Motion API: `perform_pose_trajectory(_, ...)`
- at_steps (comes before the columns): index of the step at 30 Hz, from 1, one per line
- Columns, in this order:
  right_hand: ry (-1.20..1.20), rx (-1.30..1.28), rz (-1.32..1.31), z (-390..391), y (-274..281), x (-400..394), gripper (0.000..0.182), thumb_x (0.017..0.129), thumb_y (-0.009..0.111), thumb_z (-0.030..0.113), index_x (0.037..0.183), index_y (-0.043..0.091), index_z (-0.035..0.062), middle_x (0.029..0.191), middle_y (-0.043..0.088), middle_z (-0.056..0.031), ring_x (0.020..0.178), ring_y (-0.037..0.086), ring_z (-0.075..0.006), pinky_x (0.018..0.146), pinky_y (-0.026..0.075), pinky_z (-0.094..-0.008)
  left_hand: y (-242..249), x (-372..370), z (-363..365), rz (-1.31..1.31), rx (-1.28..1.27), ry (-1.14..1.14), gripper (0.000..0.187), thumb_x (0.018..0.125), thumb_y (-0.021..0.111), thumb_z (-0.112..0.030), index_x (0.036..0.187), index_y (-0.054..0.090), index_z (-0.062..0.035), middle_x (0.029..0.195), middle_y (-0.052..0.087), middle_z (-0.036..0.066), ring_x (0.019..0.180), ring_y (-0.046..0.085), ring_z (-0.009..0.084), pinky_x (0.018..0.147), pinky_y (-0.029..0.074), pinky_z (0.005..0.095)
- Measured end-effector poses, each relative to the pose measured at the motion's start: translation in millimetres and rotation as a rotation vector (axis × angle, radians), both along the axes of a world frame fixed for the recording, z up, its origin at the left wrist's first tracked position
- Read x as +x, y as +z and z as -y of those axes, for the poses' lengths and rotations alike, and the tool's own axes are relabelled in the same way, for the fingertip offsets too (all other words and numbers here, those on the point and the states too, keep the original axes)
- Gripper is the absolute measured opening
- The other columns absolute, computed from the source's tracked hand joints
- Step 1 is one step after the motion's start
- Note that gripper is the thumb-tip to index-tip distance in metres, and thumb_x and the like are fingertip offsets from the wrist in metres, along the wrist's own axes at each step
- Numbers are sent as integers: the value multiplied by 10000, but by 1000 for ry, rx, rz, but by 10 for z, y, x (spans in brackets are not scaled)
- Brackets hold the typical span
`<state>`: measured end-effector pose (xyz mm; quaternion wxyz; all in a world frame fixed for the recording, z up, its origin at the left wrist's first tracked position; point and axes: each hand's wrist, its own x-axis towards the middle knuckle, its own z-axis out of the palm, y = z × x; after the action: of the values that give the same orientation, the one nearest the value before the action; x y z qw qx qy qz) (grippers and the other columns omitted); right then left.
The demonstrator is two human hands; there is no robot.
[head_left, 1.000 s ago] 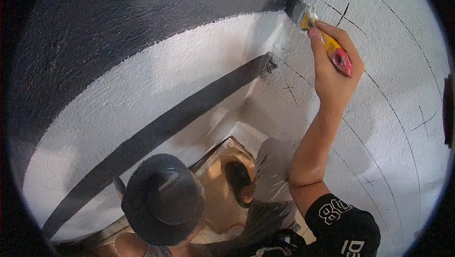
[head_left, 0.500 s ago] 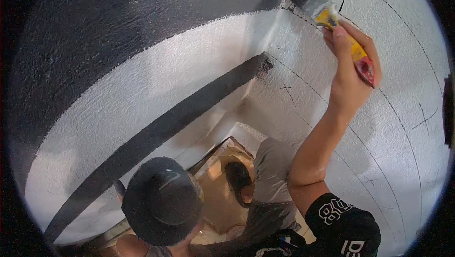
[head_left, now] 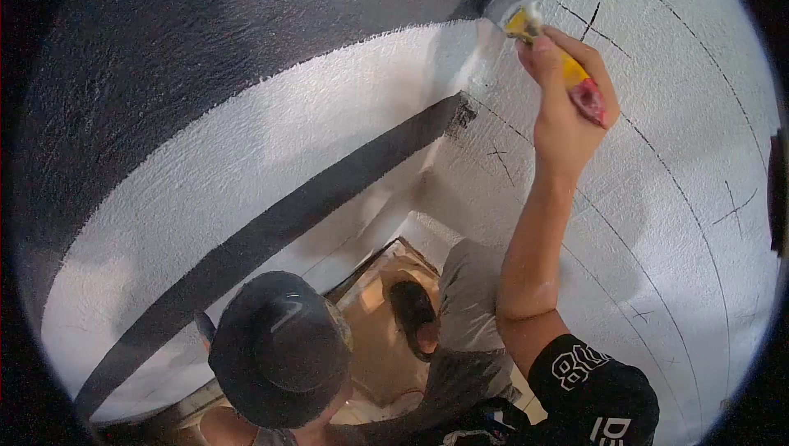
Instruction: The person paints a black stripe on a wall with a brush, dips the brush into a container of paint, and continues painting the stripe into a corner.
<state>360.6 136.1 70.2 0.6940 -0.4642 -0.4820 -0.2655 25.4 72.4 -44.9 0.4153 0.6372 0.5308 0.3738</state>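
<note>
A flat paintbrush (head_left: 567, 68) with a yellow and red handle is gripped in my right hand (head_left: 569, 105), its fingers closed round the handle. Its dark bristles press on the wall at the corner, where the dark grey band (head_left: 205, 43) ends. Low in view is a round dark container (head_left: 279, 351) that looks coated with wet paint inside. My left hand (head_left: 325, 415) is partly visible below it and appears to support it, with most of its fingers hidden.
Pale textured wall (head_left: 657, 158) carries dashed pencil curves and black cross marks. A narrower dark stripe (head_left: 288, 207) runs up to the corner. Below are a foot in a dark sandal (head_left: 412, 314) on a brownish board (head_left: 370, 364) and a grey-clothed leg (head_left: 468, 290).
My right hand has carried the paintbrush left and slightly down, bringing its bristles into the corner by the dark band. A cross mark it partly covered now shows. The container has hardly moved.
</note>
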Motion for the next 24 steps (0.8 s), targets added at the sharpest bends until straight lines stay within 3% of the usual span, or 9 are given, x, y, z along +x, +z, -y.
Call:
perform_pose_trajectory(1, -3, 1, -2, 31, 1, 21, 113, 785, 646, 38, 872, 629, -32, 802, 631, -67, 710, 571, -89, 661, 460, -199, 4, -3, -5, -1, -1, -2, 633, 600, 786, -159, 1134, 498, 20, 1069, 576, 161, 935, 573, 261, 844, 447, 345)
perform_pose_trajectory(3, 159, 250, -90, 121, 141, -88, 140, 801, 627, 33, 887, 598, -74, 831, 624, -127, 727, 623, -163, 685, 519, -252, 7, -4, 3, -1, -4, -4, 631, 601, 785, -159, 1134, 498, 19, 1069, 576, 161, 935, 573, 261, 844, 447, 345)
perform_pose_trajectory(4, 127, 271, -67, 194, 198, -119, 145, 811, 601, 17, 892, 574, -100, 836, 613, -170, 730, 643, -225, 695, 551, -304, 12, -11, 37, -3, -10, 2, 630, 602, 785, -159, 1134, 498, 19, 1069, 576, 161, 935, 573, 261, 844, 447, 345)
perform_pose_trajectory(5, 126, 272, -68, 242, 214, -156, 145, 811, 601, 17, 892, 574, -100, 836, 613, -170, 730, 643, -225, 695, 551, -304, 3, -1, 22, -5, -11, -4, 629, 603, 784, -159, 1134, 498, 19, 1069, 576, 161, 934, 573, 261, 844, 447, 344)
perform_pose_trajectory(7, 5, 221, -76, 311, 218, -211, 141, 811, 596, 15, 889, 573, -101, 835, 610, -171, 732, 640, -220, 697, 552, -305, 9, -3, 20, -8, -11, -5, 628, 604, 784, -159, 1134, 498, 18, 1069, 576, 160, 934, 573, 261, 844, 447, 344)
perform_pose_trajectory(12, -107, 12, 23, 276, 138, -88, 80, 775, 646, 45, 827, 633, -15, 755, 624, -55, 705, 589, -95, 653, 446, -198, 2, -26, 46, -7, -13, -3, 623, 608, 782, -159, 1134, 499, 17, 1069, 577, 160, 933, 573, 261, 843, 447, 344)
perform_pose_trajectory(15, -189, -124, 53, 280, 140, -121, 97, 774, 651, 55, 843, 638, -13, 749, 624, -41, 702, 556, -69, 651, 435, -188, -1, -34, 51, -11, -13, -1, 621, 610, 781, -159, 1134, 499, 16, 1069, 577, 160, 932, 573, 261, 843, 447, 344)
perform_pose_trajectory(19, -244, -184, 70, 254, 132, -159, 107, 771, 656, 56, 852, 641, -12, 748, 626, -29, 700, 530, -51, 646, 422, -181, 6, -59, 57, -10, -18, 10, 617, 613, 779, -159, 1134, 499, 16, 1069, 577, 159, 931, 573, 260, 843, 447, 344)
perform_pose_trajectory(24, -118, -77, 60, 62, 55, -68, 87, 778, 645, 32, 847, 637, -20, 769, 625, -47, 693, 558, -72, 648, 443, -188, 9, -50, 26, -15, -27, 4, 613, 616, 778, -159, 1134, 500, 14, 1068, 577, 159, 930, 573, 260, 843, 446, 343)
